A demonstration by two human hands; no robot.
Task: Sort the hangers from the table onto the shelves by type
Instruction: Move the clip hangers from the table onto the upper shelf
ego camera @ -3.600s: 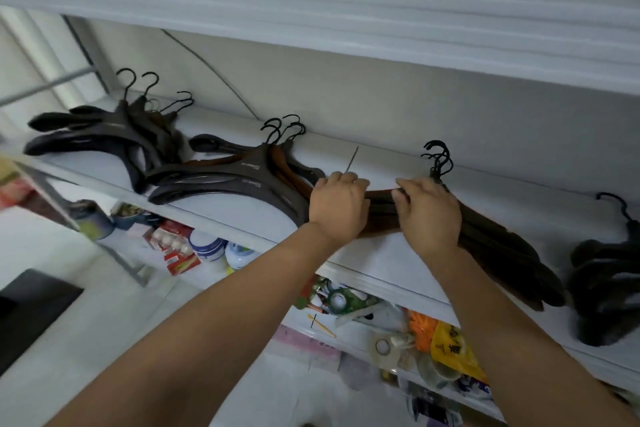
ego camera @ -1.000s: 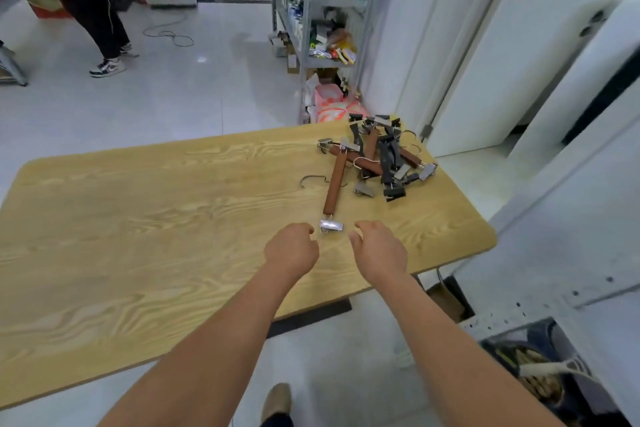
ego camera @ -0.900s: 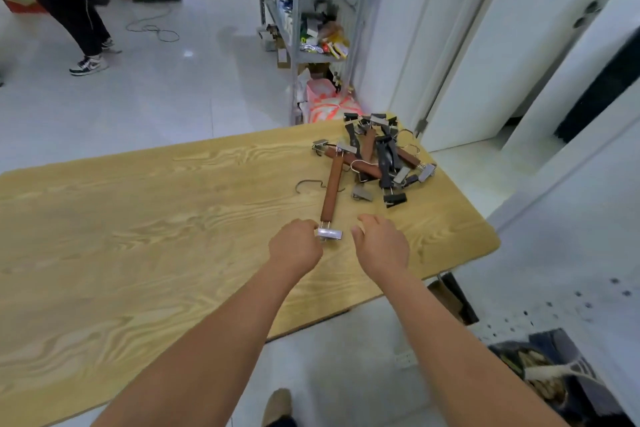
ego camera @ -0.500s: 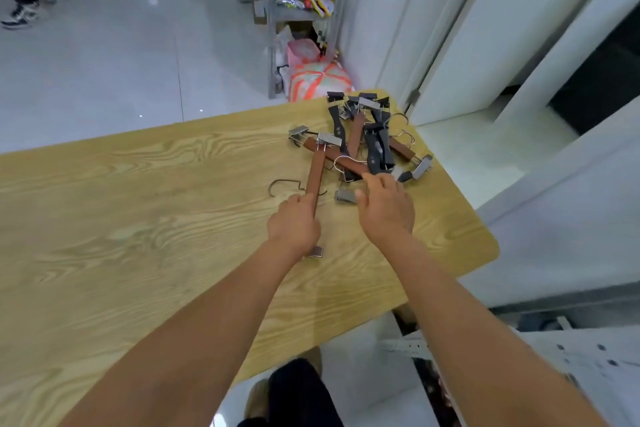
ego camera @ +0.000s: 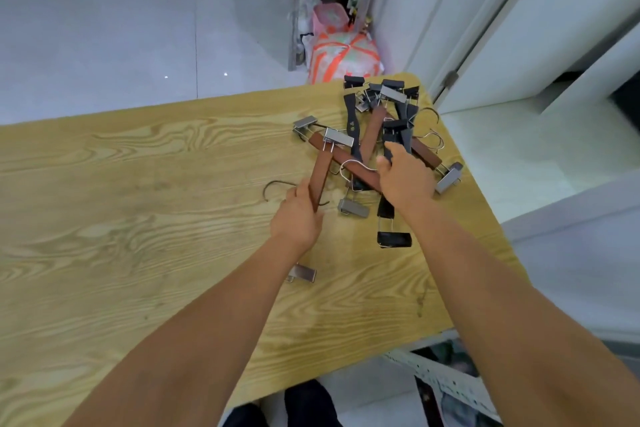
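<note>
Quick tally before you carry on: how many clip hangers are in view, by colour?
Brown wooden clip hangers with silver clips: 4
Black clip hangers: 3 (overlapped, so approximate)
Total: 7

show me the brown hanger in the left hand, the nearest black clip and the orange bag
brown hanger (ego camera: 320,172): head view, wooden bar
black clip (ego camera: 394,239): head view, its face
orange bag (ego camera: 343,55): head view, its top
</note>
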